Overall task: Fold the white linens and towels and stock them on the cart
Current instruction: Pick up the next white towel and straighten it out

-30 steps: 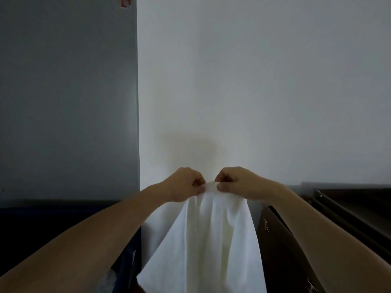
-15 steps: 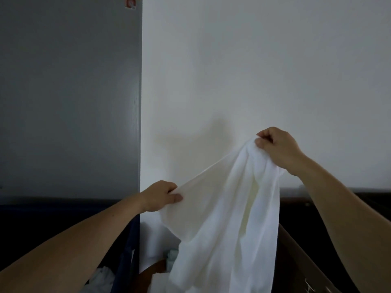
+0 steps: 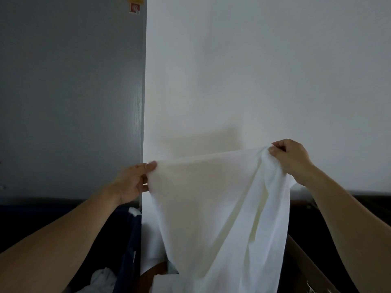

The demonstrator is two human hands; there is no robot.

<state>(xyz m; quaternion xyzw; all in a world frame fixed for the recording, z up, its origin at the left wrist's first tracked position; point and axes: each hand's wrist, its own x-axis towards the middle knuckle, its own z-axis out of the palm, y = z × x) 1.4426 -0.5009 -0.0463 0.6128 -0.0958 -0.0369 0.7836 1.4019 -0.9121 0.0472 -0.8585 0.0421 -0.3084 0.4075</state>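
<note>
White wall fills most of the view, and a grey door stands at 9 o'clock of it, with a small red sticker near its top edge at 11 o'clock. Before the wall a person holds up a white linen with both hands. The left hand, at about 8 o'clock, pinches one end of the upper edge between the thumb and the fingers. The right hand, at about 3 o'clock and a little higher, has its fingers curled tight round the other end, where the linen is bunched. Between the two hands the upper edge runs nearly straight, sloping up toward the right hand. From this edge the linen hangs down in long folds to 6 o'clock and leaves the view at the bottom. At 7 o'clock a dark blue bin shows, with more white cloth inside it. At 5 o'clock a dark brown edge of furniture is seen; I cannot tell if it is the cart.
</note>
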